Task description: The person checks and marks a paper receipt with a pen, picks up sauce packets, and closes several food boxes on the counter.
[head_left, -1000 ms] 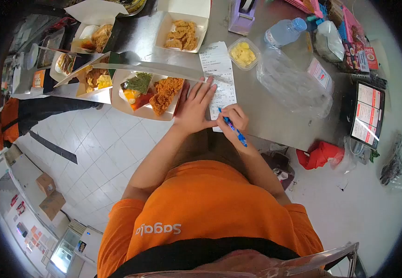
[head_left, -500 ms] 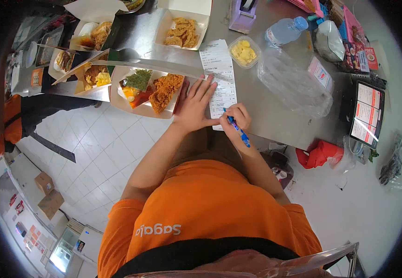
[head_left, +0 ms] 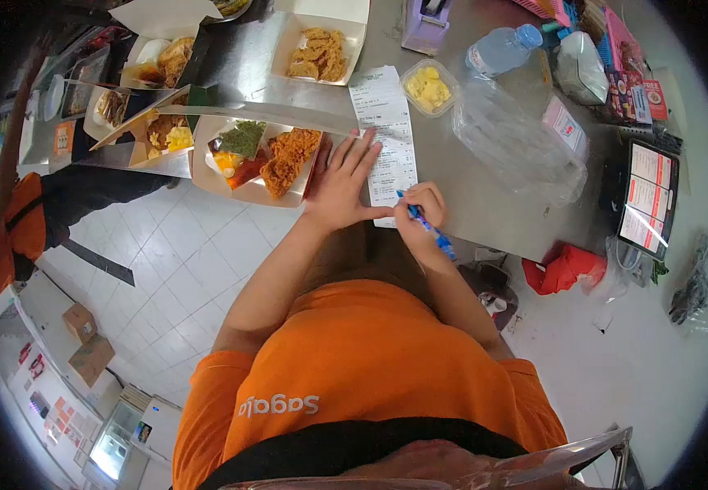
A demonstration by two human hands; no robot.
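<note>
A long printed receipt lies on the steel counter. My left hand rests flat with fingers spread, its fingertips and thumb over the receipt's left edge. In my right hand is a blue pen, its tip end over the lower right part of the receipt. Left of my left hand stands an open paper box with fried chicken, a seaweed sheet and sauce. A small clear tub of yellow food sits right of the receipt's upper part.
Behind are open boxes of food, one with fried pieces. To the right lie a water bottle, a clear plastic bag and a tablet. A purple tape dispenser stands at the back. Another person's orange sleeve shows at left.
My right hand has shifted slightly to the right with the pen, whose back end has swung right and up. My left hand stays almost where it was.
</note>
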